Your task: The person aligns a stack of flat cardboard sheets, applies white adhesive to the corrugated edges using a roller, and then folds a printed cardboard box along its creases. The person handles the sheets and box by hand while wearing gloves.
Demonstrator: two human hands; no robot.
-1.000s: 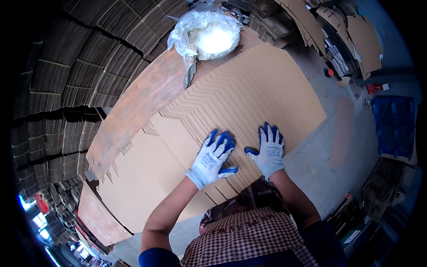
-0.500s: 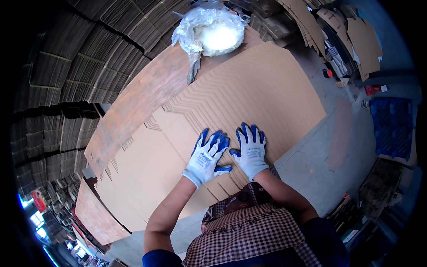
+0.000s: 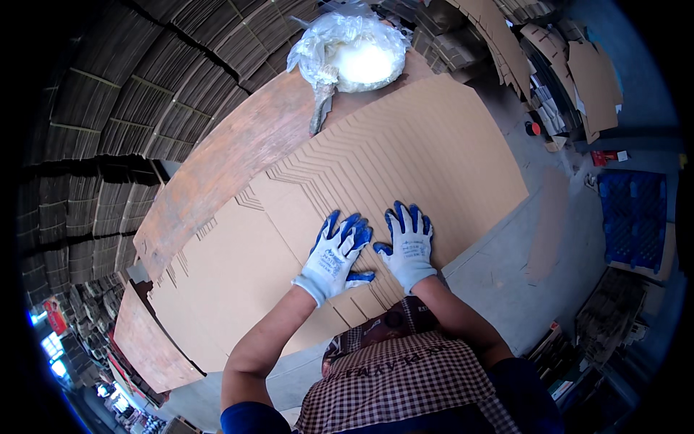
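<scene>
Cardboard sheets: smooth tan cardboard (image 3: 448, 145), overlapping like shallow steps, their notched edges making rows of slanting parallel lines; they lie under both hands, running from 8 o'clock to 1 o'clock of them.
Left glove: the left hand (image 3: 332, 259), in white knit with blue-coated fingers, lies flat on the stepped edges, fingers loosely spread toward 1 o'clock, thumb stretched toward 3 o'clock; nothing visibly gripped.
Right glove: the right hand (image 3: 409, 249), gloved alike, lies palm down just beside the left, fingers fanned toward 12 o'clock, thumb toward 10 o'clock; nothing visibly gripped.
Tabletop: worn reddish-brown table (image 3: 231, 152), its surface scuffed, showing beyond the sheets at 10 o'clock.
Plastic-lined vessel: crinkled clear plastic (image 3: 309, 56) at 12 o'clock, around a glaring white mass.
Brush: rough, crusted brush (image 3: 321, 105) leaning on its rim at 11 o'clock.
Apron: brown-and-white checked cloth (image 3: 405, 376) at 6 o'clock.
Bundles: strapped, ridged dark stacks (image 3: 137, 101) at 10 o'clock.
Pallet: blue latticed pallet (image 3: 632, 217) at 3 o'clock.
</scene>
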